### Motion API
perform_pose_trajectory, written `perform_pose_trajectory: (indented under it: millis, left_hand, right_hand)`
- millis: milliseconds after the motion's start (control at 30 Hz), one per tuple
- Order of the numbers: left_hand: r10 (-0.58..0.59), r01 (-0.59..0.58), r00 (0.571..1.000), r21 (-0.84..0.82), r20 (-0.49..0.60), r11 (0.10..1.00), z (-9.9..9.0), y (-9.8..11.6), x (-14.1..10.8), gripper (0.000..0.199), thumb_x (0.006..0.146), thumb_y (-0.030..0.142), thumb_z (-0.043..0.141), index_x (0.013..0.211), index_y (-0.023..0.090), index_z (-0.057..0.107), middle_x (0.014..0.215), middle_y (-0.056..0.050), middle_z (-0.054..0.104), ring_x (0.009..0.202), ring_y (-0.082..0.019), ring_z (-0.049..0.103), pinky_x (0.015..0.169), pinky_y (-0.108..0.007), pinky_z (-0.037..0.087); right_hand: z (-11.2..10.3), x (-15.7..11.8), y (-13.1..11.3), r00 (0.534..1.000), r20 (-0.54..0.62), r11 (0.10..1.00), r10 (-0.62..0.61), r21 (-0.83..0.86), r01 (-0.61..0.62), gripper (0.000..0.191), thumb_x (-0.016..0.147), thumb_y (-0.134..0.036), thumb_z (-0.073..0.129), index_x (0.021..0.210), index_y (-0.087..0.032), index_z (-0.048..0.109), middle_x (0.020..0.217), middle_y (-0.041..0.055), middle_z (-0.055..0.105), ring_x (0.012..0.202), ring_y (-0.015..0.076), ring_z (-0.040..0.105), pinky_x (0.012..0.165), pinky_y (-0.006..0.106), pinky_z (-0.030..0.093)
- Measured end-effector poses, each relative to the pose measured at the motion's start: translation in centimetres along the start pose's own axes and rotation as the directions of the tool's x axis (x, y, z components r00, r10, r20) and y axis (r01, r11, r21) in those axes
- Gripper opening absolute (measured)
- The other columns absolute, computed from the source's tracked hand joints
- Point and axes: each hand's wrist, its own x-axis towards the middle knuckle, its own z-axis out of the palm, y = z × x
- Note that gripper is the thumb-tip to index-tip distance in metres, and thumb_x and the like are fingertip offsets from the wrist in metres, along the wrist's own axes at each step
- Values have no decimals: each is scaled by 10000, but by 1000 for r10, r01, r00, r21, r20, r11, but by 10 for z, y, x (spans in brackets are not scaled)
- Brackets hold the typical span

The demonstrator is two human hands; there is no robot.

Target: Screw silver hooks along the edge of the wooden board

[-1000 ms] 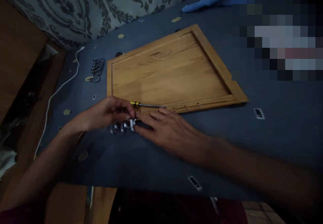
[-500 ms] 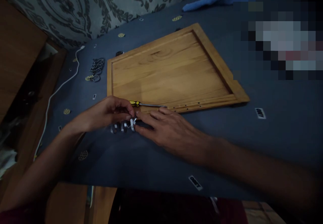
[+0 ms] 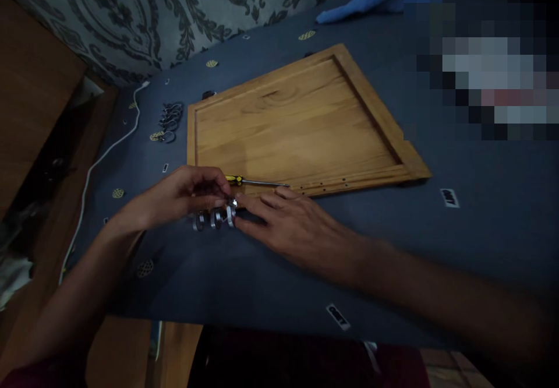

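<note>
A framed wooden panel (image 3: pixel 279 120) lies on the blue cloth. Several small holes run along its near edge at the right. Three shiny metal hooks (image 3: pixel 215 219) stick out over that edge, near the panel's left corner. My right hand (image 3: pixel 292 225) rests on the edge, its thumb and forefinger closed about the rightmost hook (image 3: pixel 231 215). Over the same hook, my left hand (image 3: pixel 192 193) is closed in a pinch; whatever is between its fingertips is too small to make out. A yellow-and-black screwdriver (image 3: pixel 238 180) lies on the panel just beyond both hands, its handle partly hidden.
A cluster of metal hooks (image 3: pixel 170 117) lies left of the panel. Farther left, a white cable (image 3: pixel 107 155) runs along the table's edge. A blue cloth (image 3: pixel 362 2) lies at the back. Patterned wallpaper (image 3: pixel 209 3) covers the wall behind.
The view has shifted very slightly. Both hands stay at the rightmost hook, with only a slight movement of the left fingertips.
</note>
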Motion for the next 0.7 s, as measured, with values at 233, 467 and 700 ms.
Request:
perform_pose_trajectory:
  millis: [233, 467, 700]
  left_hand:
    - [186, -123, 941, 225, -282, 966, 22, -10, -28, 369, 846, 456, 802, 1101, 215, 687, 1017, -39, 720, 895, -189, 671, 798, -302, 542]
    - [310, -138, 901, 479, -302, 867, 47, -31, -28, 545, 880, 479, 767, 1328, 247, 559, 1247, -95, 691, 1160, -284, 639, 990, -429, 503]
    - [349, -182, 867, 427, -355, 886, 55, -40, -24, 605, 868, 474, 782, 1359, 253, 507, 1230, -94, 696, 1161, -289, 647, 1014, -445, 489]
  right_hand:
    - [-1, 0, -1, 1000, 22, 999, 8, 34, -9, 252, 1017, -141, 553, 1244, -172, 657, 1422, 154, 624, 1209, 266, 627, 1037, 459, 497]
    - [-5, 1, -1, 1000, 21, 999, 11, 35, -12, 274, 1012, -131, 558, 1265, -172, 657, 1447, 165, 607, 1244, 272, 620, 1022, 462, 509]
    - [-4, 2, 1, 1000, 13, 1000, -5, 18, 5, 261, 1024, -168, 556, 1262, -186, 661, 1392, 148, 641, 1172, 269, 647, 970, 445, 531]
